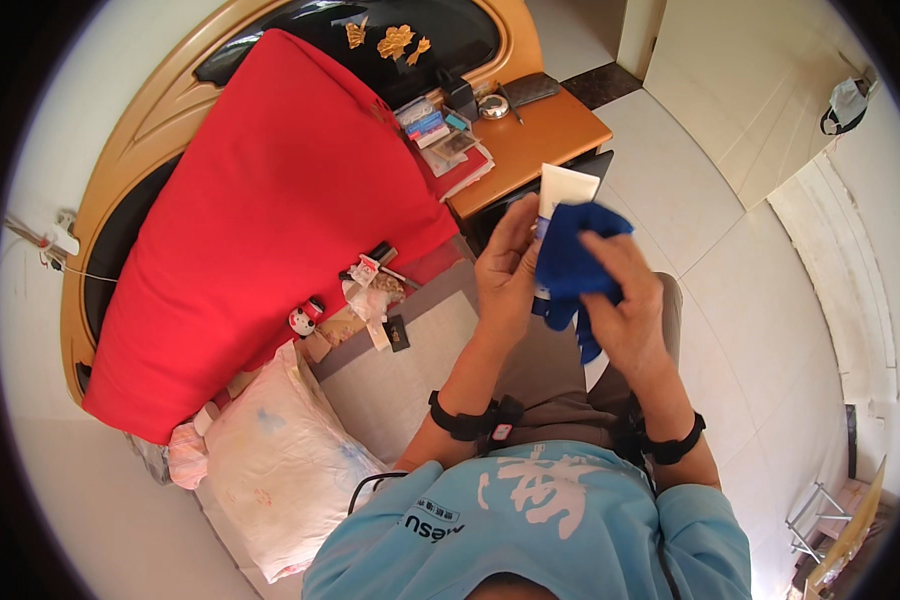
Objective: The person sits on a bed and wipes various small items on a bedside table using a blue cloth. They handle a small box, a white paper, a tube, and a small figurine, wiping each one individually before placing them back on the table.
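A white squeeze tube with blue print stands upright between my hands, its flat crimped end up. My left hand grips the tube from its left side. Over the tube's right and lower part lies a dark blue cloth, which my right hand holds against it, fingers on the cloth. The cloth's lower end hangs below my right palm. The tube's cap end is mostly hidden by the cloth.
A wooden nightstand with an open drawer, boxes, a round silver tin and a dark pouch stands beyond my hands. To the left are a bed with red bedding, a pillow, a panda figure and crumpled tissue.
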Motion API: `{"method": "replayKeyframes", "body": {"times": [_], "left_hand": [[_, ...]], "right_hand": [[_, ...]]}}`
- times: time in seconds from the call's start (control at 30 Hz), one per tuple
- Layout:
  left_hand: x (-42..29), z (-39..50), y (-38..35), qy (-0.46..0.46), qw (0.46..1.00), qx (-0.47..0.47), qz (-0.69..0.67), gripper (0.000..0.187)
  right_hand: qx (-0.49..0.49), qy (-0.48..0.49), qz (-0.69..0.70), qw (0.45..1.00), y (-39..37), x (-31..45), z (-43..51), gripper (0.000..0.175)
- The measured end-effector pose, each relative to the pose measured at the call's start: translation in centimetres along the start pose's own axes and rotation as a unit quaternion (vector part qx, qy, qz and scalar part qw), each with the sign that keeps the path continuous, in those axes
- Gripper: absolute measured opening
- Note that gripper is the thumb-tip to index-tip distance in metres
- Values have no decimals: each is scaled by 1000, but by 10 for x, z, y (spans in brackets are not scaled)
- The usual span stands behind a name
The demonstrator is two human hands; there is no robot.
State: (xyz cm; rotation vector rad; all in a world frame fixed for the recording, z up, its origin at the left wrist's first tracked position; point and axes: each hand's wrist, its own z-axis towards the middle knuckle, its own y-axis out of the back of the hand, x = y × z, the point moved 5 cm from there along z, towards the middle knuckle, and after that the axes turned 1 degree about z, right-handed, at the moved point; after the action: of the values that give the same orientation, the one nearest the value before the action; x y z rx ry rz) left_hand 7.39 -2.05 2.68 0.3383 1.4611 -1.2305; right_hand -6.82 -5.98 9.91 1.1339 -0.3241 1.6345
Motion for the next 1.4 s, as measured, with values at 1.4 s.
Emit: {"method": "replayKeyframes", "body": {"times": [1.4], "left_hand": [[-17, 22, 4, 91, 922, -25, -375, 34]], "right_hand": [[-22, -39, -33, 998, -7, -16, -13, 47]]}}
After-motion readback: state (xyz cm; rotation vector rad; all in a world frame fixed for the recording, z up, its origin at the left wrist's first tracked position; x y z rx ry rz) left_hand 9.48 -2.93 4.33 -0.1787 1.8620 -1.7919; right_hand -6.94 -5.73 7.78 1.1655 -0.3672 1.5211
